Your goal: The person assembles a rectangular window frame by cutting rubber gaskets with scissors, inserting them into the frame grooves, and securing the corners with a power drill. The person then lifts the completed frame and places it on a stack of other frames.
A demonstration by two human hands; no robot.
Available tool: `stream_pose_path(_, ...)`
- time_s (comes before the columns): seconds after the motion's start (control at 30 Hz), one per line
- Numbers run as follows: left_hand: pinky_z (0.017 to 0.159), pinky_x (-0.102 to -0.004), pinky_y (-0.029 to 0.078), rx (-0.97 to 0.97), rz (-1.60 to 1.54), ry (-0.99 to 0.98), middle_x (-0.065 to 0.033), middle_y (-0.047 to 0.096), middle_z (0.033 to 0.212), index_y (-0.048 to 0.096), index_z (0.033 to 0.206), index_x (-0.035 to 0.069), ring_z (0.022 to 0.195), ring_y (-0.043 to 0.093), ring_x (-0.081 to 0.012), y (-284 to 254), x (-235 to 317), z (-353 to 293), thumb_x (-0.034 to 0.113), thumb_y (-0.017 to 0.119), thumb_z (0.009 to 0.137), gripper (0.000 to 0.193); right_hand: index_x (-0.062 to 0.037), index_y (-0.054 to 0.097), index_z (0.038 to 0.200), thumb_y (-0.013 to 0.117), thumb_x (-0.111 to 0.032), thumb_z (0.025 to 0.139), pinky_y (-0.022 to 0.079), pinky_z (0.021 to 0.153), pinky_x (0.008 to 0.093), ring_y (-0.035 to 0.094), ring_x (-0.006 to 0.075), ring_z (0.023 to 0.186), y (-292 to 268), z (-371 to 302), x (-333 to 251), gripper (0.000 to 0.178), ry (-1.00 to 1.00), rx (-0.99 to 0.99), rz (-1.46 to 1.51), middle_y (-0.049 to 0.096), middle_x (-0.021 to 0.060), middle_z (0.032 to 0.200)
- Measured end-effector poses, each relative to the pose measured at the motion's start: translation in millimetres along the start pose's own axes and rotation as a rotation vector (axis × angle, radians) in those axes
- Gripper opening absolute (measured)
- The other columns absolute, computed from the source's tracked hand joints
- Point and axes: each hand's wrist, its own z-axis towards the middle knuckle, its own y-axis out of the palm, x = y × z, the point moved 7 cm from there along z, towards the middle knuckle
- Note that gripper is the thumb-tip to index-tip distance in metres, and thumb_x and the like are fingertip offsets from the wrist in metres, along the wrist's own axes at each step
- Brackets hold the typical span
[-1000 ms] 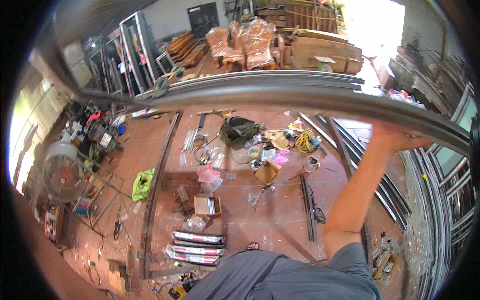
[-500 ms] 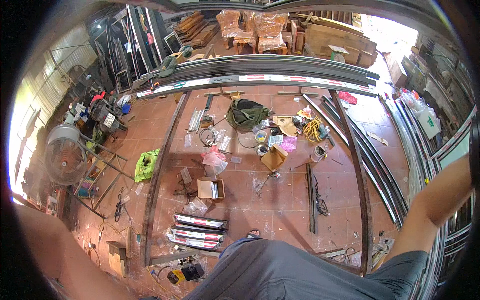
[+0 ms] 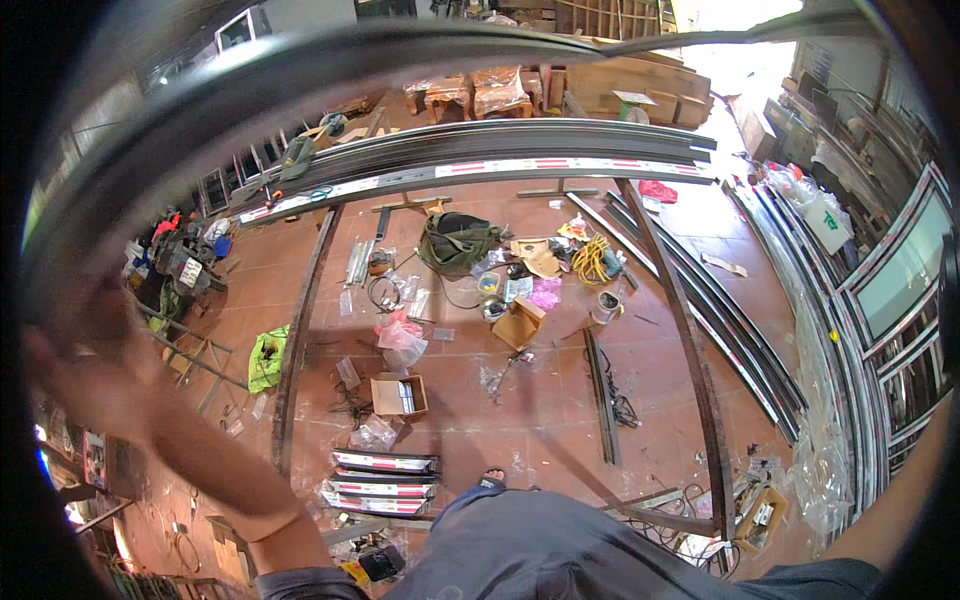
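A long dark bar (image 3: 380,45), raised close to the camera and blurred, arches across the top and bends down the left side. My left hand (image 3: 95,350) is lifted at far left, where the bar's lower left end meets it; its fingers are smeared and dim, so their grip is unclear. My right forearm (image 3: 905,500) leaves the picture at the right edge and the hand is out of view. Below lies a large rectangle of brown metal bars on the floor, with a left bar (image 3: 305,340) and right bar (image 3: 685,330).
Long dark profiles (image 3: 500,140) lie across the far side. Between the bars sit a green bag (image 3: 455,243), an open cardboard box (image 3: 399,395), yellow cord (image 3: 594,262) and short profiles (image 3: 380,485). More profiles (image 3: 715,310) and glazed frames (image 3: 905,290) stand or lie at right.
The raised bar has swung lower and larger across the upper left. My left hand has come into view at the left; my right arm has dropped toward the lower right edge. The view has shifted.
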Motion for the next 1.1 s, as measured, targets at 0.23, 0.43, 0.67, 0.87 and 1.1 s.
stream_pose_path(0.23, 0.1, -0.0448, 0.058, -0.014, -0.433, -0.83, -0.0185, 0.062, 0.135, 0.051, 0.142, 0.001, 0.118, 0.066, -0.0312, -3.3, -63.3, -217.7, 0.06, 0.065, 0.097, 0.076, -0.0074, 0.056, 0.148, 0.042, -0.069, 0.097, 0.034, 0.119, 0.0499, 0.05, 0.0322, 0.141, 32.0, 14.9, 3.8, 0.081, -0.043, -0.339, -0.352, 0.054, 0.0197, 0.151)
stream_pose_path(0.43, 0.099, -0.0445, 0.054, 0.034, -0.614, -1.119, -0.0096, 0.061, 0.128, 0.05, 0.136, 0.007, 0.117, 0.062, -0.0256, -34.1, -35.2, -353.8, 0.04, 0.07, 0.098, 0.054, -0.0058, 0.057, 0.148, 0.043, -0.065, 0.099, 0.033, 0.119, 0.0477, 0.05, 0.0318, 0.141, 109.6, 12.8, -7.7, 0.078, -0.135, -0.719, -0.572, 0.055, 0.0208, 0.151)
stream_pose_path(0.67, 0.102, -0.0563, 0.054, 0.074, -0.93, -1.637, -0.0112, 0.06, 0.133, 0.046, 0.141, 0.007, 0.123, 0.061, -0.0315, -71.1, 33.5, -463.0, 0.037, 0.075, 0.093, 0.064, -0.0039, 0.057, 0.147, 0.043, -0.06, 0.102, 0.032, 0.12, 0.0451, 0.05, 0.0312, 0.14, 270.7, -30.3, -13.2, 0.073, -0.274, -1.142, -0.581, 0.055, 0.022, 0.15)
stream_pose_path(0.87, 0.096, -0.0595, 0.058, -0.007, -0.775, -1.937, -0.0179, 0.063, 0.13, 0.047, 0.139, 0.002, 0.118, 0.067, -0.0361, -119.6, 56.7, -488.6, 0.035, 0.075, 0.094, 0.063, -0.0023, 0.058, 0.146, 0.044, -0.056, 0.105, 0.032, 0.12, 0.0428, 0.05, 0.0307, 0.14, 403.3, -133.5, 65.9, 0.069, -0.294, -1.458, -0.403, 0.056, 0.0231, 0.149)
stream_pose_path(1.1, 0.092, -0.0438, 0.06, 0.112, -0.386, -2.229, -0.0118, 0.072, 0.116, 0.066, 0.125, 0.0, 0.105, 0.071, -0.0247, -143.1, 75.8, -556.1, 0.034, 0.078, 0.094, 0.047, 0.0114, 0.063, 0.128, 0.042, -0.058, 0.107, 0.044, 0.105, 0.0404, 0.064, 0.0293, 0.116, 380.7, -320.7, 256.6, 0.076, -0.011, -1.818, -0.336, 0.072, 0.0231, 0.12)
